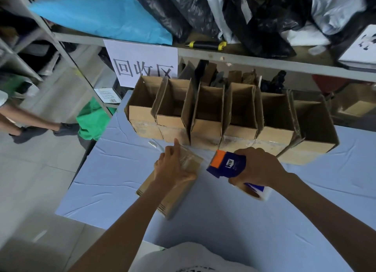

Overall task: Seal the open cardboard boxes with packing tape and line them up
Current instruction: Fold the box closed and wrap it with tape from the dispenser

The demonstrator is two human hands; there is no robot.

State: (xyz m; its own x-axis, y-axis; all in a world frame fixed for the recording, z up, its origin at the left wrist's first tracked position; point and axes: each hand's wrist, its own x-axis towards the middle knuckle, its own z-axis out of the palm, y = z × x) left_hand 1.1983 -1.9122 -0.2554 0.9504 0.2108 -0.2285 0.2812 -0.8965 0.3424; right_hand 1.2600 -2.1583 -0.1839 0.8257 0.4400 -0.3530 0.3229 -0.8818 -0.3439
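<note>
The left hand [173, 168] held a small box [173, 187] down; the right hand [258, 166] gripped a blue tape dispenser [225, 164].

We see it all from one wide-angle head camera, looking forward and down, close over the table [234, 221], with the shelf [244, 57] farther off at the frame's top.
</note>
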